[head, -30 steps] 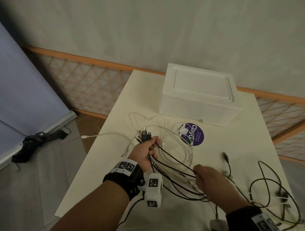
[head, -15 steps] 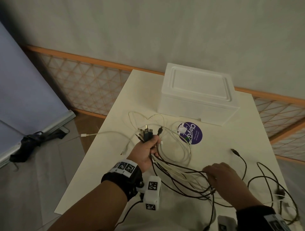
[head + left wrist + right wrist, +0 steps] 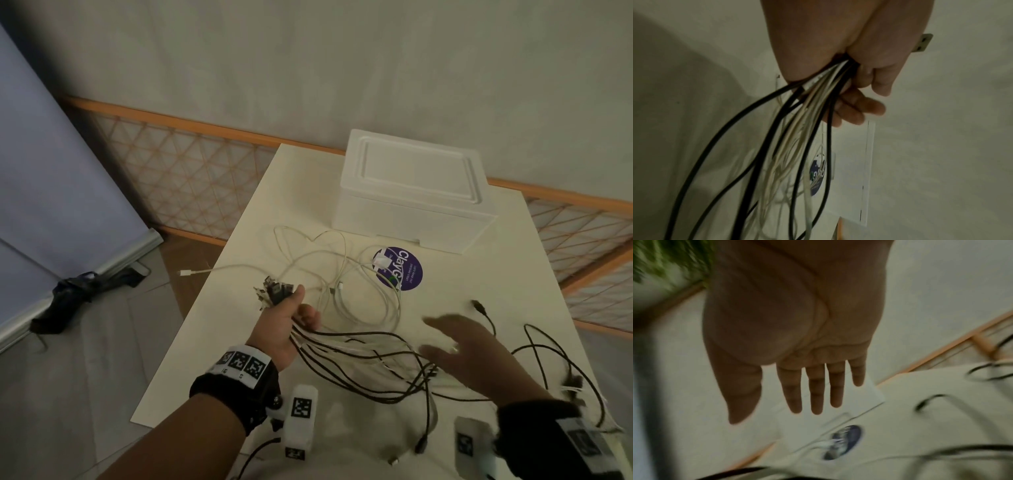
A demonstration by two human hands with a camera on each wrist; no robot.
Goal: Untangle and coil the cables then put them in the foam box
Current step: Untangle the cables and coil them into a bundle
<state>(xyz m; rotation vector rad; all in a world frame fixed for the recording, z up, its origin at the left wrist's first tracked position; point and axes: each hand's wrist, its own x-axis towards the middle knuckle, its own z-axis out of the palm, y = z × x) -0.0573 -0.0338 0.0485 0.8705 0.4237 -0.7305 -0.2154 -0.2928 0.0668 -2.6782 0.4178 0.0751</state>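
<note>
My left hand grips a bundle of black and white cables just below their plugs, which stick out above the fist. In the left wrist view the cables stream out of the curled left hand down toward the table. My right hand hovers over the trailing cables with fingers straight and spread, holding nothing; the right wrist view shows the flat right hand with its palm bare. The white foam box stands closed at the far side of the table.
Loose white cable loops lie on the white table by a purple round sticker. More black cable tangles at the right edge. The table's left edge drops to the floor, where a dark object lies.
My right hand let go of the cables, opened and lifted, moving right. My left hand swung the plug bundle left and tilted it. The black plug end shifted right on the table.
</note>
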